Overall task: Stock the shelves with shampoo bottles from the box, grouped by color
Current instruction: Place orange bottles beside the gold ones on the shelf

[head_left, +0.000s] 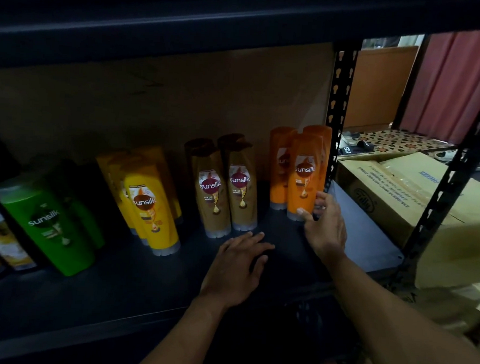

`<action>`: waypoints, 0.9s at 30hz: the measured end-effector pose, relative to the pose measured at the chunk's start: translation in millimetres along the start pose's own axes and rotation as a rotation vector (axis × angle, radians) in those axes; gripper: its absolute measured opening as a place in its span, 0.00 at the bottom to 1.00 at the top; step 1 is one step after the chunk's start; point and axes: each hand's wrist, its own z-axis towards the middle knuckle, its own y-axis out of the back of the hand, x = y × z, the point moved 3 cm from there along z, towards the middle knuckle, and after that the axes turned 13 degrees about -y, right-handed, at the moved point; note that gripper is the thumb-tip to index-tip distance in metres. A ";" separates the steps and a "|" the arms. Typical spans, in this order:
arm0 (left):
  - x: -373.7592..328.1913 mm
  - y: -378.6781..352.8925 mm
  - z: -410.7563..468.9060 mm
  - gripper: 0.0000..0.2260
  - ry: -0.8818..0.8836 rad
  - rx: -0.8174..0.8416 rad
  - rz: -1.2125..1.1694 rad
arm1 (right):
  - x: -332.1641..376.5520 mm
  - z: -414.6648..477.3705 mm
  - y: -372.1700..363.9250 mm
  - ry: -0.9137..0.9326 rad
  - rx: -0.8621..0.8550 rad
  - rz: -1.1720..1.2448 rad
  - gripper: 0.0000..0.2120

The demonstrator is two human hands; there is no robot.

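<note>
Fingers (319, 204) of the right hand (325, 233) clasp the glossy orange bottle (304, 179), upright on its clear cap at the matte dark shelf (144, 282) right end. Left hand (237, 265) held flat, fingers straight, near tapered brown bottles (227, 189).

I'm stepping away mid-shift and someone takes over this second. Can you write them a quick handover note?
Right hand: grips the front orange bottle near its base; the bottle stands upright at the right end of the shelf.
Left hand: open and flat, low in front of the brown bottles, holding nothing.
Done: green bottles, yellow bottles, brown and orange stand grouped, left to right.
Left: let go of the orange bottle, then check the box right of the shelf; its contents are not visible.
</note>
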 end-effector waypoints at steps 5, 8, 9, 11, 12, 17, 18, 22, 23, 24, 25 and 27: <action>-0.3 0.5 -0.1 0.17 0.002 -0.005 -0.009 | -1.3 0.6 -1.4 0.008 -0.007 -0.017 0.30; -0.7 0.3 -0.5 0.17 -0.002 0.001 -0.013 | -3.6 -1.2 -0.1 0.010 -0.023 -0.007 0.32; -1.6 0.1 -1.4 0.17 -0.001 0.008 -0.015 | -4.2 -4.2 2.3 0.003 -0.035 0.007 0.33; -2.2 0.6 -2.5 0.17 0.004 0.007 -0.027 | -4.7 -11.8 8.4 -0.009 -0.052 0.034 0.35; -2.4 1.3 -3.8 0.17 0.006 0.000 -0.035 | -5.8 -17.7 11.1 -0.003 -0.054 0.032 0.35; -10.5 8.4 -28.5 0.16 0.052 -0.049 -0.153 | -15.2 -64.7 26.3 0.027 -0.013 0.003 0.34; -14.2 9.1 -37.1 0.16 0.052 -0.062 -0.169 | -16.8 -79.0 30.8 0.047 0.000 0.005 0.33; -31.2 9.4 -86.6 0.18 0.021 -0.133 -0.224 | -19.7 -148.8 46.6 0.141 0.067 0.089 0.29; -37.7 9.6 -104.2 0.18 0.007 -0.176 -0.240 | -20.5 -169.8 49.9 0.160 0.083 0.099 0.28; -43.2 9.2 -119.8 0.17 -0.006 -0.221 -0.247 | -21.6 -187.4 51.6 0.171 0.102 0.112 0.28; -49.4 8.5 -139.6 0.16 -0.013 -0.266 -0.257 | -23.6 -207.2 51.9 0.181 0.129 0.120 0.28; -58.6 3.6 -174.8 0.15 0.013 -0.320 -0.296 | -31.1 -240.2 48.4 0.206 0.168 0.121 0.29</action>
